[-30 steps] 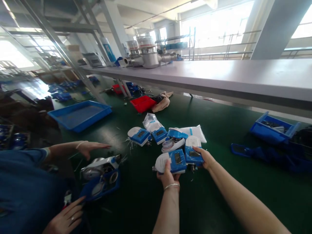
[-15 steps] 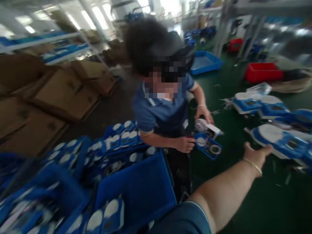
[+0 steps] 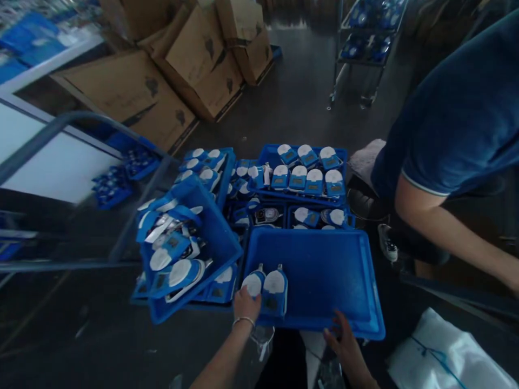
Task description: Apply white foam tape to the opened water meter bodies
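Observation:
My left hand [image 3: 245,304] reaches into a shallow blue tray [image 3: 324,270] and closes on the near end of a blue-and-white meter [image 3: 253,283]. A second meter [image 3: 275,289] lies right beside it in the tray's near left corner. My right hand [image 3: 344,339] grips the tray's front rim, fingers curled over the edge. The rest of this tray's floor is bare blue plastic.
A tilted blue bin [image 3: 190,254] full of meters stands to the left, with more filled trays [image 3: 306,173] behind. Cardboard boxes [image 3: 190,59] are stacked further back. A co-worker's blue sleeve and arm [image 3: 446,162] reach in from the right. A white bag [image 3: 446,356] lies bottom right.
The view has swung from the green table, past the seated co-worker, down to the trays on the floor. My left hand carried meters over and now rests them in the tray.

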A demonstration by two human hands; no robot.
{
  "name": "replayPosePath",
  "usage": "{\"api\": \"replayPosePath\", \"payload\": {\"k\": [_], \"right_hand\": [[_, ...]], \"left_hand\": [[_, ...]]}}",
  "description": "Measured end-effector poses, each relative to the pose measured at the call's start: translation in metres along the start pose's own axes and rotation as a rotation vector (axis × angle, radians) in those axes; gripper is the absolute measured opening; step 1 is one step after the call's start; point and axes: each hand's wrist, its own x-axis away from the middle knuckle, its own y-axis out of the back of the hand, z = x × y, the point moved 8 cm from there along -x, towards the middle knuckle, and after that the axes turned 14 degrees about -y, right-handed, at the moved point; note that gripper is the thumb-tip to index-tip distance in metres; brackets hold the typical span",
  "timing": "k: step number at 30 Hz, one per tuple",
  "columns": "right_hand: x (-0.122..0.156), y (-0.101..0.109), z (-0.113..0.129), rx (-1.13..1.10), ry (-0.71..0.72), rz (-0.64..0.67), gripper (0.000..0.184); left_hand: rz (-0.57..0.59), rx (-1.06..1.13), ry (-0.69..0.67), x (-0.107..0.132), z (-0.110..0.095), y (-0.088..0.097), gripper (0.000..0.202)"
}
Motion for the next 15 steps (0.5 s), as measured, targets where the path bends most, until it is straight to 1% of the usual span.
{"api": "replayPosePath", "payload": {"k": [1,2,3,4,5,6,7,9,11,13,15], "right_hand": [[-0.033,-0.035,-0.004,0.055,-0.022,0.008,0.101],[-0.064,-0.067,-0.007,0.104,-0.042,0.016,0.106],[-0.092,-0.095,-0.011,0.145,-0.066,0.029,0.109],[-0.116,-0.120,-0.014,0.164,-0.083,0.056,0.110],[-0.134,-0.143,-0.016,0.158,-0.082,0.098,0.110],[-0.147,-0.161,-0.017,0.131,-0.068,0.153,0.109],[-0.155,-0.176,-0.019,0.088,-0.051,0.207,0.107],[-0.160,-0.192,-0.022,-0.015,-0.030,0.292,0.101],[-0.160,-0.194,-0.026,-0.085,-0.054,0.327,0.090],[-0.158,-0.191,-0.026,-0.115,-0.089,0.358,0.079],[-0.158,-0.188,-0.022,-0.126,-0.110,0.390,0.073]], "left_hand": [[0.006,-0.007,0.060,-0.018,0.040,0.007,0.063],[0.036,0.004,0.094,-0.031,0.073,0.006,0.061],[0.080,0.029,0.103,-0.039,0.099,-0.001,0.059],[0.124,0.057,0.093,-0.043,0.119,-0.011,0.057],[0.158,0.080,0.075,-0.044,0.133,-0.022,0.056],[0.177,0.100,0.056,-0.043,0.143,-0.032,0.059],[0.184,0.120,0.040,-0.040,0.150,-0.040,0.063],[0.192,0.176,0.017,-0.037,0.155,-0.052,0.072],[0.208,0.258,0.025,-0.036,0.155,-0.060,0.077],[0.208,0.350,0.094,-0.040,0.156,-0.064,0.082],[0.206,0.479,0.193,-0.046,0.156,-0.068,0.089]]}}
